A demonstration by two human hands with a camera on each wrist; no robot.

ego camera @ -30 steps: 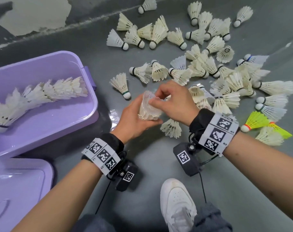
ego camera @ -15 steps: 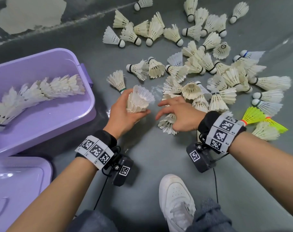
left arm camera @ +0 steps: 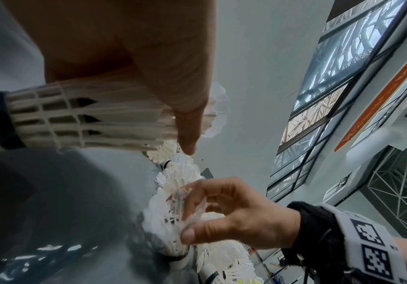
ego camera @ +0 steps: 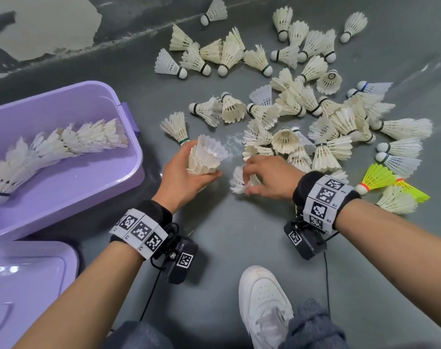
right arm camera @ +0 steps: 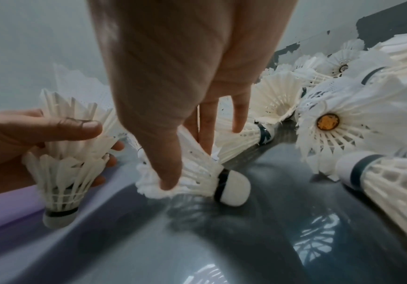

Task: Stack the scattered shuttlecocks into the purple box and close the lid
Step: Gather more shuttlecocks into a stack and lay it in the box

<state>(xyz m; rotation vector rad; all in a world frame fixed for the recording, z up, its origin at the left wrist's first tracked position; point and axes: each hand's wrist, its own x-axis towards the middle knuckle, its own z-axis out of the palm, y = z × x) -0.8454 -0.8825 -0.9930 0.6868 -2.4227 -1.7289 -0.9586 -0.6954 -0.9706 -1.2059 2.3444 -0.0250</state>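
Note:
My left hand [ego camera: 189,172] grips a short stack of white shuttlecocks [ego camera: 205,157], skirts pointing up; the same stack [right arm camera: 63,153] shows in the right wrist view and the stack [left arm camera: 87,117] in the left wrist view. My right hand [ego camera: 249,180] pinches the feather skirt of a white shuttlecock [ego camera: 238,181] lying on the floor, thumb and fingers around the shuttlecock [right arm camera: 192,173]. The open purple box [ego camera: 93,187] at left holds a long curved row of nested shuttlecocks [ego camera: 53,149]. Its purple lid [ego camera: 25,285] lies at the lower left.
Many white shuttlecocks [ego camera: 302,109] are scattered over the grey floor ahead and to the right, with yellow shuttlecocks [ego camera: 380,177] at the far right. My white shoe [ego camera: 264,303] is below the hands. A wall edge with peeling paint [ego camera: 50,28] runs along the back.
My right hand left the stack, moved down to the floor and took hold of a loose shuttlecock. The left hand kept holding the stack and shifted slightly left.

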